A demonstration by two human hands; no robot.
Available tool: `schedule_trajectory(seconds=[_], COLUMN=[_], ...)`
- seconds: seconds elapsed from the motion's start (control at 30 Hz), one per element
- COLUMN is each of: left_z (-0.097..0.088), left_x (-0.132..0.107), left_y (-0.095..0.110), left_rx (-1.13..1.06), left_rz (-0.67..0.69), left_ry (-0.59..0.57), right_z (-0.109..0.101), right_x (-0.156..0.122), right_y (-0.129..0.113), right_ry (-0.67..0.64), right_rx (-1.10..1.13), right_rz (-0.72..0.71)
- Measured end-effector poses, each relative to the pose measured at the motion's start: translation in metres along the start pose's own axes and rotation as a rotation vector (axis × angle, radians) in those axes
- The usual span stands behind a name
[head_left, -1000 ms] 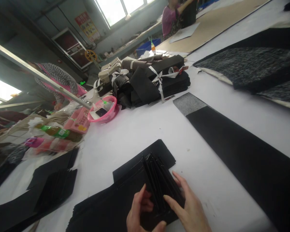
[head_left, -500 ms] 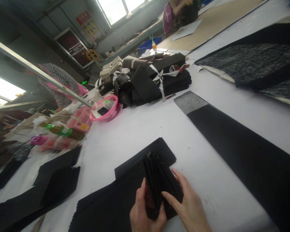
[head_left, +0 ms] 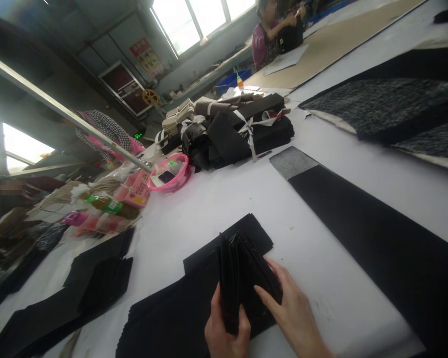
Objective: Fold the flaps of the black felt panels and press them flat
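A bundle of thin black folded pieces (head_left: 246, 278), fanned apart at the top, stands between my two hands. My left hand (head_left: 226, 323) pinches its left part, thumb in front and fingers at the side. Around the right part closes my right hand (head_left: 293, 308), thumb on the front and fingers along the outer edge. Whether the pieces are fabric or another sheet material I cannot tell. Under and behind the bundle lies a stack of flat black pieces (head_left: 164, 318), with another black stack (head_left: 252, 226) at its far end.
A long black strip with a grey end (head_left: 358, 223) lies to the right on the white table (head_left: 209, 204). Further back are a pink basin (head_left: 169, 186), tied black bundles (head_left: 227, 139) and a drink bottle (head_left: 112, 204). People work at the far back and left.
The fanned pieces have parted wider, with a gap opening between the left and right parts. My left thumb has shifted slightly left. The whole view has tilted a little upward.
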State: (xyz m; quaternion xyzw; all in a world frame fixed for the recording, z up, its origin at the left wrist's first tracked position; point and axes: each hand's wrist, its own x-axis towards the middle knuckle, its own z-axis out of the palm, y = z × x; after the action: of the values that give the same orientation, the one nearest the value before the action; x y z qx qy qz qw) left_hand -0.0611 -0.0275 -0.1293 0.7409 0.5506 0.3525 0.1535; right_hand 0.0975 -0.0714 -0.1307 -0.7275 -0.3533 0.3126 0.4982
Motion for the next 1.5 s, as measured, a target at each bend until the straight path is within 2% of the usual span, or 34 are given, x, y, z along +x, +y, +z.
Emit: schedule_trajectory(seconds=[0.17, 0.27, 0.33, 0.4, 0.53, 0.67, 0.77, 0.93, 1.17, 1.5], left_z=[0.002, 0.002, 0.002, 0.001, 0.001, 0.006, 0.008, 0.007, 0.005, 0.0], left_x=[-0.002, 0.0, 0.002, 0.004, 0.006, 0.004, 0.003, 0.004, 0.004, 0.005], left_y=[-0.004, -0.002, 0.002, 0.007, 0.011, 0.007, 0.004, 0.005, 0.001, 0.003], left_rx=[-0.018, -0.02, -0.035, -0.06, -0.085, -0.031, 0.032, 0.097, 0.078, 0.022], left_rz=[0.006, 0.051, 0.091, 0.108, 0.092, 0.094, 0.112, 0.112, 0.149, 0.168], left_ry=[-0.003, 0.013, 0.018, 0.001, -0.007, 0.054, 0.094, 0.101, 0.068, 0.007], right_z=[-0.006, -0.018, -0.023, -0.023, -0.011, -0.001, 0.001, -0.001, -0.004, -0.001], right_x=[-0.008, -0.015, -0.017, -0.014, -0.004, 0.002, 0.003, 0.005, 0.006, 0.004], right_y=[0.0, -0.009, -0.016, -0.024, -0.027, -0.013, -0.001, 0.004, 0.005, 0.009], right_ry=[0.053, 0.222, 0.32, 0.308, 0.193, 0.148, 0.163, 0.155, 0.089, 0.097], right_rx=[-0.131, -0.342, -0.404, -0.382, -0.364, -0.405, -0.338, -0.189, -0.123, -0.01], right_rz=[-0.074, -0.176, -0.245, -0.311, -0.371, -0.378, -0.415, -0.343, -0.226, -0.155])
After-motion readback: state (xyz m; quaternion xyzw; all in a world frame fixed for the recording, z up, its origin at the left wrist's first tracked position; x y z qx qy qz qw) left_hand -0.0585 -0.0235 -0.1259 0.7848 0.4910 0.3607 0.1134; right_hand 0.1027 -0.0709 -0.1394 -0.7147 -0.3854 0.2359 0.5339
